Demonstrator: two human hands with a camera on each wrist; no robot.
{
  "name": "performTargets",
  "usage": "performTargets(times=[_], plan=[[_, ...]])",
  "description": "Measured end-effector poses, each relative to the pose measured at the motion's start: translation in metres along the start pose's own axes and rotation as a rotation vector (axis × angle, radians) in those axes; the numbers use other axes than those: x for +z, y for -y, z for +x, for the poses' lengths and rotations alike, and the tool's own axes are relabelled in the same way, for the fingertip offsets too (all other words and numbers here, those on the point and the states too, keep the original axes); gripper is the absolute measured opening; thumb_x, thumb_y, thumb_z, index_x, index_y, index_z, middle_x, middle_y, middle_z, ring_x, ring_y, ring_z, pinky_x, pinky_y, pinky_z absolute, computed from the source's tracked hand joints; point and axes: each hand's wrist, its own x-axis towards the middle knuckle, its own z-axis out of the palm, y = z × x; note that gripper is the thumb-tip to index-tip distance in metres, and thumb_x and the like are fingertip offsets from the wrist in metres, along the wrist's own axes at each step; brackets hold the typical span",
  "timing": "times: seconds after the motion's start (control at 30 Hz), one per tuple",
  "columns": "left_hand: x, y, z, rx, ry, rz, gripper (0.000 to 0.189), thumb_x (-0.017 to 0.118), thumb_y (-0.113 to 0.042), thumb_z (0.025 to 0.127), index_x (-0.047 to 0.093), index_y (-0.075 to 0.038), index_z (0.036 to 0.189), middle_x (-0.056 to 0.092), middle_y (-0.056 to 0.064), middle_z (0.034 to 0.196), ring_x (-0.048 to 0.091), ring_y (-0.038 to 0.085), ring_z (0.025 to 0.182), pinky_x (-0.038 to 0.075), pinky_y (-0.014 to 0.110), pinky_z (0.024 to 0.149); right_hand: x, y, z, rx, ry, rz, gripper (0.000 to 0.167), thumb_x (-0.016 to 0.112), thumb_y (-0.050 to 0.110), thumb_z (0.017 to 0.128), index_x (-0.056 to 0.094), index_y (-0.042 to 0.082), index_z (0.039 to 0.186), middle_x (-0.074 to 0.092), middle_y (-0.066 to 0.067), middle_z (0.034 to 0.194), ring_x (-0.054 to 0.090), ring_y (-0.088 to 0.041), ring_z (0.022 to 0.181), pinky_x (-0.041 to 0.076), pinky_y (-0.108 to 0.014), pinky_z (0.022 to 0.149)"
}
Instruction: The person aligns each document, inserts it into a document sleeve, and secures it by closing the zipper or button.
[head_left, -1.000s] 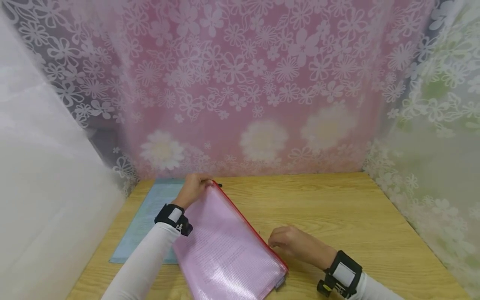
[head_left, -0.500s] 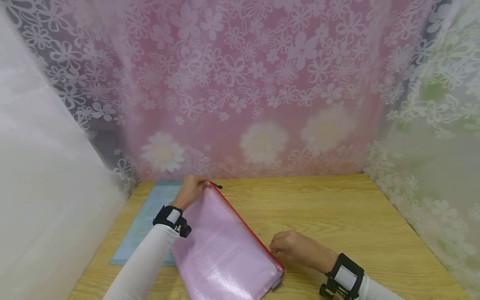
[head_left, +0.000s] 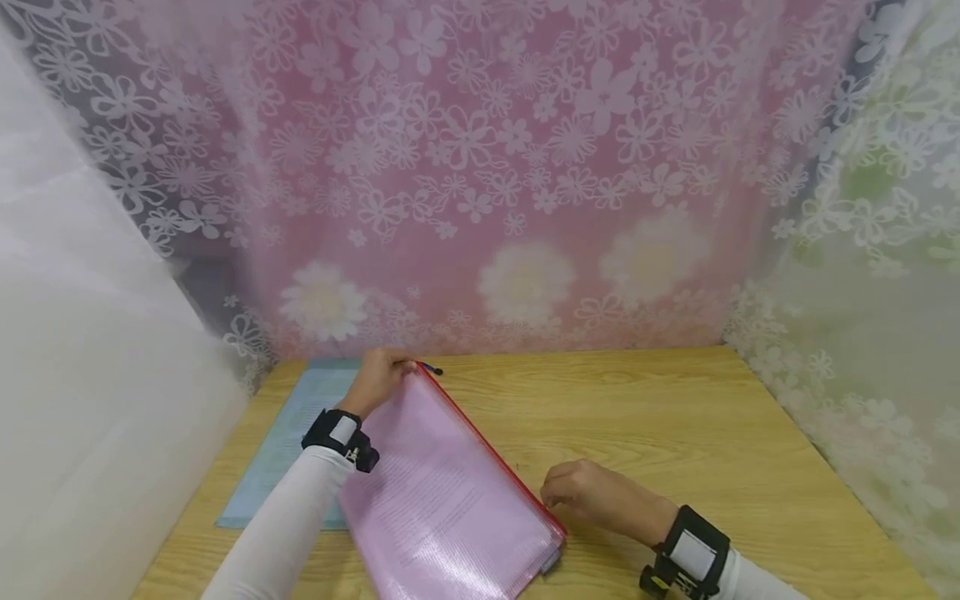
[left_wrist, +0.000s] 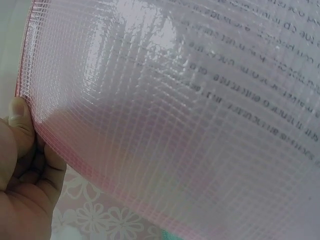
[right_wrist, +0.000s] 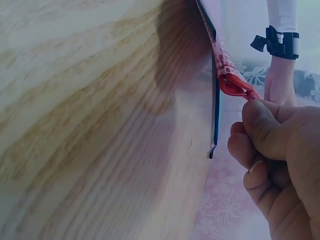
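Note:
A pink translucent mesh zipper pouch [head_left: 442,492] with printed paper inside lies tilted, its red zipper [head_left: 487,446] along the right edge. My left hand [head_left: 375,383] pinches its far corner; in the left wrist view the thumb [left_wrist: 19,112] presses on the mesh there. My right hand [head_left: 592,496] is at the zipper, toward the near corner. In the right wrist view its thumb and forefinger pinch the red zipper pull [right_wrist: 250,95], and the zipper tape stands partly parted beside it.
A light blue pouch [head_left: 277,467] with paper in it lies flat at the left, partly under the pink one. A blue strip with a dark tip [head_left: 435,369] pokes out past the far corner. Flower-patterned curtains [head_left: 510,208] surround the wooden table [head_left: 675,417].
The pink pouch has shifted slightly left along with my left hand. My right hand has moved a little nearer and right, still at the zipper. More of the dark-tipped strip shows.

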Motion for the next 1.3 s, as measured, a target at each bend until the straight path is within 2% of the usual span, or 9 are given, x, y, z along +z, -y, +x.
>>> performTargets(times=[0.23,0.4,0.53,0.63,0.83,1.03,1.3], plan=[[-0.006,0.003,-0.002,0.0,0.011,-0.027,0.014,0.071,-0.009,0.096,0.081,-0.001,0.102,0.079,0.013,0.091,0.074,0.024,0.083,0.058,0.035,0.07,0.0,-0.001,-0.001,-0.029,-0.009,-0.025,0.026,0.082,-0.009,0.079,0.076,0.012,0.093,0.073,0.005,0.091,0.067,0.002,0.084,0.049,-0.004,0.075],[-0.008,0.005,-0.003,0.003,-0.014,-0.013,0.012,0.072,-0.009,0.095,0.081,-0.001,0.098,0.079,0.012,0.088,0.074,0.023,0.081,0.057,0.034,0.069,-0.002,0.001,-0.002,-0.009,-0.003,-0.023,0.024,0.081,-0.008,0.08,0.077,0.012,0.092,0.073,0.006,0.092,0.066,0.003,0.085,0.049,-0.004,0.076],[-0.008,0.008,-0.001,0.021,-0.017,-0.016,0.013,0.072,-0.009,0.095,0.081,0.0,0.099,0.079,0.012,0.087,0.075,0.024,0.082,0.059,0.035,0.07,-0.004,0.002,-0.002,0.007,-0.004,-0.022,0.025,0.081,-0.009,0.079,0.077,0.013,0.092,0.074,0.007,0.091,0.065,0.004,0.084,0.049,-0.005,0.076],[-0.008,0.007,-0.001,0.012,-0.012,-0.02,0.013,0.071,-0.009,0.096,0.081,-0.001,0.099,0.079,0.011,0.087,0.076,0.024,0.082,0.059,0.036,0.071,-0.004,0.002,-0.003,0.016,-0.006,-0.023,0.025,0.08,-0.009,0.08,0.077,0.013,0.092,0.073,0.008,0.091,0.065,0.005,0.084,0.05,-0.005,0.076],[-0.01,0.008,-0.005,-0.01,-0.015,-0.019,0.016,0.072,-0.006,0.094,0.079,0.004,0.104,0.079,0.017,0.092,0.076,0.029,0.086,0.06,0.041,0.072,-0.004,0.001,-0.005,0.026,0.007,-0.031,0.024,0.08,-0.007,0.081,0.078,0.014,0.093,0.073,0.008,0.092,0.065,0.005,0.085,0.049,-0.005,0.076],[-0.008,0.012,-0.008,-0.011,-0.035,-0.002,0.017,0.074,-0.006,0.092,0.08,0.003,0.105,0.078,0.02,0.103,0.076,0.034,0.093,0.061,0.046,0.078,-0.005,0.002,-0.007,0.04,0.011,-0.023,0.027,0.079,-0.009,0.081,0.078,0.014,0.094,0.074,0.009,0.093,0.065,0.004,0.085,0.05,-0.005,0.076],[-0.007,0.013,-0.009,-0.043,-0.007,-0.019,0.018,0.072,-0.008,0.094,0.079,0.003,0.106,0.079,0.018,0.099,0.077,0.03,0.089,0.062,0.042,0.076,-0.005,0.004,-0.008,0.07,0.039,0.006,0.027,0.077,-0.009,0.084,0.079,0.015,0.097,0.075,0.008,0.096,0.065,0.002,0.085,0.05,-0.005,0.077]])
